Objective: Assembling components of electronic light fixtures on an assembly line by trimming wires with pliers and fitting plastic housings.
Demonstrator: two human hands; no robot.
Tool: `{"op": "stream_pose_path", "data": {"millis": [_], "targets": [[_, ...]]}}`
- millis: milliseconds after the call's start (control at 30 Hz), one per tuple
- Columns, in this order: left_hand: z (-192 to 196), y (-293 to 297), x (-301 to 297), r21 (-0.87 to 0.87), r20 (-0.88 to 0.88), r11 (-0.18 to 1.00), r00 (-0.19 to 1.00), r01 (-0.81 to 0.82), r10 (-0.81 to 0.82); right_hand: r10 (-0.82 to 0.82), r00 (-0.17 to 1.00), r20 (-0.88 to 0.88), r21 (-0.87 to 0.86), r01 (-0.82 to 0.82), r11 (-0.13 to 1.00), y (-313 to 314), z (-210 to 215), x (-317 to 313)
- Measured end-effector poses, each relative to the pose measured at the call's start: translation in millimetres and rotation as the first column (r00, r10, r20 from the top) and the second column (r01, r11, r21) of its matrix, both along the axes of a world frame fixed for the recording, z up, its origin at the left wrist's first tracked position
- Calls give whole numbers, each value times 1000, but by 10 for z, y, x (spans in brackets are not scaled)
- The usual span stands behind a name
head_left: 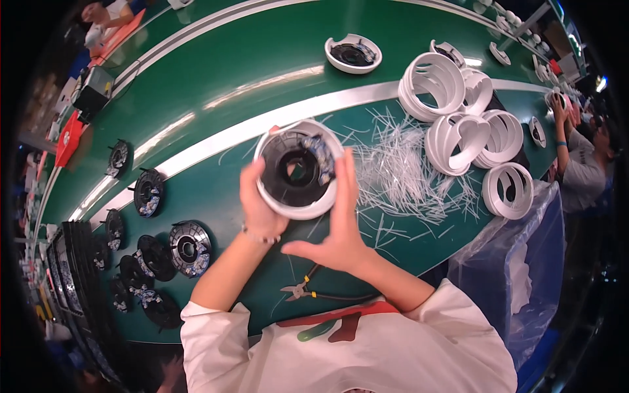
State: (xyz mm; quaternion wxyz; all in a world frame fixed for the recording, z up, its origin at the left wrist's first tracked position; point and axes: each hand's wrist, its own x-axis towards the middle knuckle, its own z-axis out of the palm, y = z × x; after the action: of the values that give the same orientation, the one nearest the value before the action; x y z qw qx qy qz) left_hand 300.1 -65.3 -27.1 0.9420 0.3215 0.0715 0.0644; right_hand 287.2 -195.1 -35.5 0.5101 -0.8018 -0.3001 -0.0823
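Up above the green bench I hold a round white housing (303, 213) with a black disc-shaped insert (278, 171) in it. The insert has a central hole and a blue-and-white circuit part along its right side. My left hand (262, 206) grips the housing's left rim, some of its fingers hidden behind. On the right rim lie the straight fingers of my right hand (341, 229), its thumb stretched leftward below the housing. A pair of wire cutters (298, 289) rests on the bench below my hands, jaws apart, its handles partly under my right forearm and shirt.
Several black discs with circuit parts (190, 249) lie at the left, near stacked black trays (65, 268). Right of my hands are scattered clear strips (406, 164) and stacked white rings (432, 85). A filled white housing (352, 54) sits farther back. A plastic-lined blue bin (534, 262) stands at right; a co-worker (583, 157) is beyond.
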Motion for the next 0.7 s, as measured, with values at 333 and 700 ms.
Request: {"op": "stream_pose_path", "data": {"millis": [333, 700], "targets": [[-698, 1449, 1732, 103, -199, 928, 907, -359, 372, -489, 789, 373, -3, 528, 849, -1177, 270, 85], [-256, 1621, 1129, 846, 215, 369, 880, -385, 424, -625, 698, 350, -242, 712, 659, -1616, 144, 925]]}}
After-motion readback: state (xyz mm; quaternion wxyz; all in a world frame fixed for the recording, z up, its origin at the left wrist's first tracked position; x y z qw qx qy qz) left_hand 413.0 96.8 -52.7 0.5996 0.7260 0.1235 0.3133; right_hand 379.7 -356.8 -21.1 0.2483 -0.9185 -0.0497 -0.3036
